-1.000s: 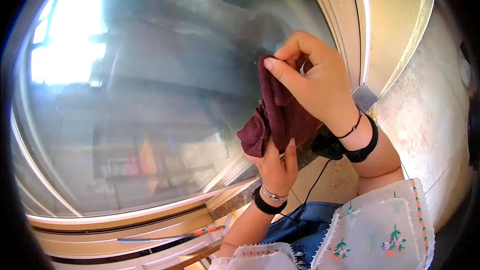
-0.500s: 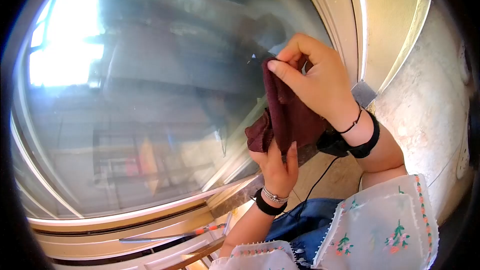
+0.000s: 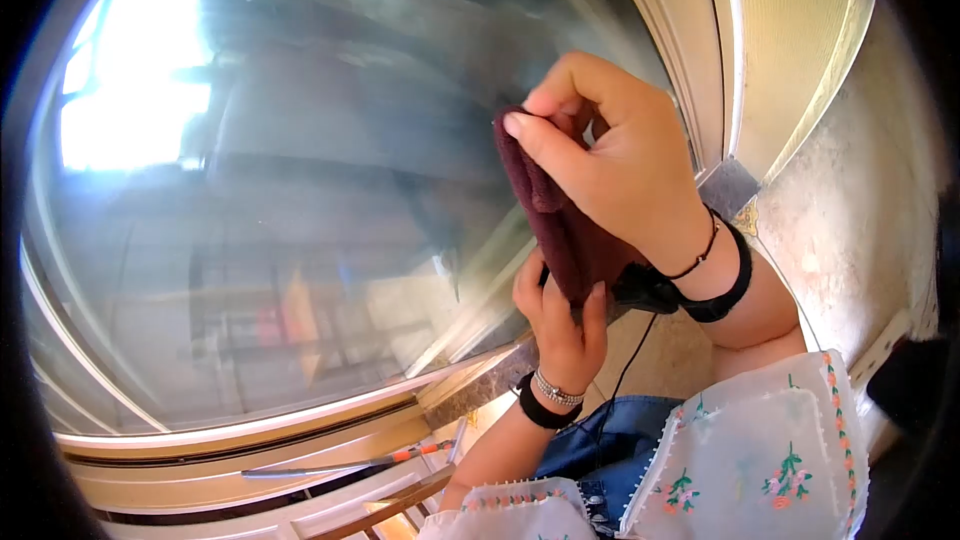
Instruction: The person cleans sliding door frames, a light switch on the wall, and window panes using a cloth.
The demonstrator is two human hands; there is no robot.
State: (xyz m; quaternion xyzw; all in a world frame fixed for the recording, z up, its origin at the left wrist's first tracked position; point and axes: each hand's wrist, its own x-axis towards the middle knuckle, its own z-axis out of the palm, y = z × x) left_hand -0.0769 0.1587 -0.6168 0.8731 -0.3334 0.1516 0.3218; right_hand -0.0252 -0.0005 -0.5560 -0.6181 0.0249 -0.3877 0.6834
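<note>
Your right hand (image 3: 615,155) pinches the top corner of the dark maroon cloth (image 3: 575,235) tightly between thumb and bent forefinger. Your left hand (image 3: 565,340) holds the cloth's lower end between thumb and fingers; how firmly, you cannot tell from this view. The cloth hangs folded between both hands, in front of the large glass pane (image 3: 300,210); whether it touches the glass is unclear. A pole (image 3: 345,464) lies below the window frame (image 3: 260,430), left of your left forearm.
</note>
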